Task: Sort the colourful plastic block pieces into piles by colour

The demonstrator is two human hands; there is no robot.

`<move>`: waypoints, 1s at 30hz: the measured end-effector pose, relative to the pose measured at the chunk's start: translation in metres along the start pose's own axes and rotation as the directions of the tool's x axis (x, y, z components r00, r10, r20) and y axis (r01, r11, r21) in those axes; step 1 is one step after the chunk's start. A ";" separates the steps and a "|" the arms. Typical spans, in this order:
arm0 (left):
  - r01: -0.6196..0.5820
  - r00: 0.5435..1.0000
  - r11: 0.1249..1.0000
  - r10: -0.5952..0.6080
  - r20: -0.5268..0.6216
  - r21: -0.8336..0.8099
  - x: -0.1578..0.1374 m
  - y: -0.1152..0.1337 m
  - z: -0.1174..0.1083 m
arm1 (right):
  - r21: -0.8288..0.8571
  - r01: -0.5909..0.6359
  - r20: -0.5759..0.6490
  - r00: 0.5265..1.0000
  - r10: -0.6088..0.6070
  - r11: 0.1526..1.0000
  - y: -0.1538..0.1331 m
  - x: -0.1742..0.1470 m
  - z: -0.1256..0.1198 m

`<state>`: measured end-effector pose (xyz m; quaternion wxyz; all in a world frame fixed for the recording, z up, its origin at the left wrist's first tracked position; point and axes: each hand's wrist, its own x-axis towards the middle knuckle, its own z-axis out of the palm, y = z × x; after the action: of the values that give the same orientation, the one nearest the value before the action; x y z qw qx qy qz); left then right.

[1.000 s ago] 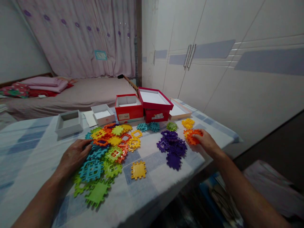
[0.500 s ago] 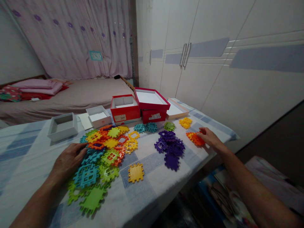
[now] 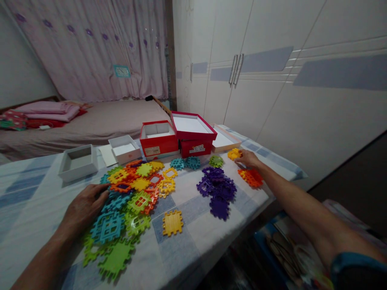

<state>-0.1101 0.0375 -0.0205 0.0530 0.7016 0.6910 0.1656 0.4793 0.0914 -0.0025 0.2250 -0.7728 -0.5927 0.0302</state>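
My left hand (image 3: pixel 83 206) lies at the left edge of a mixed pile of interlocking plastic tiles (image 3: pixel 140 184), its thumb a little apart from the fingers and its fingertips by the blue tiles (image 3: pixel 109 226). At the far right of the table, my right hand (image 3: pixel 249 159) has its fingertips closed on the edge of a small stack of yellow tiles (image 3: pixel 234 153). Just nearer me sit orange tiles (image 3: pixel 252 178). Purple tiles (image 3: pixel 217 187) form a heap to the left of them. A single yellow square tile (image 3: pixel 173 223) lies near the front.
Along the back stand a grey box (image 3: pixel 78 163), a white box (image 3: pixel 124 149), a red box (image 3: pixel 159 141), a red lid (image 3: pixel 193 127) atop another box, and a shallow pale tray (image 3: pixel 226 139). Green tiles (image 3: pixel 216 161) and teal tiles (image 3: pixel 185 163) lie before them.
My right hand has left the orange tiles and moved back and left to the yellow stack. My left hand has stayed beside the pile with hardly any shift.
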 end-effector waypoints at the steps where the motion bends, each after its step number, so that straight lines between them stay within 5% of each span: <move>1: 0.001 1.000 1.000 -0.001 -0.006 -0.002 0.000 0.000 0.000 | -0.008 -0.004 0.006 1.000 0.004 1.000 -0.002 0.000 0.000; 10: 0.001 1.000 1.000 -0.001 -0.016 0.012 0.001 -0.002 0.002 | -0.065 0.171 0.172 0.972 -0.158 0.983 0.015 -0.080 -0.033; 14: -0.002 0.999 1.000 0.002 -0.032 0.010 0.001 -0.003 0.002 | -0.079 0.162 0.151 0.977 -0.149 0.984 0.022 -0.110 -0.030; 30: 0.000 1.000 1.000 0.001 -0.026 0.013 0.000 -0.003 0.001 | -0.092 -0.026 -0.162 0.987 0.010 0.995 0.047 -0.079 -0.014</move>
<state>-0.1123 0.0380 -0.0226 0.0395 0.7000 0.6925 0.1701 0.5022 0.0043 -0.0257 0.2355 -0.7877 -0.5662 -0.0585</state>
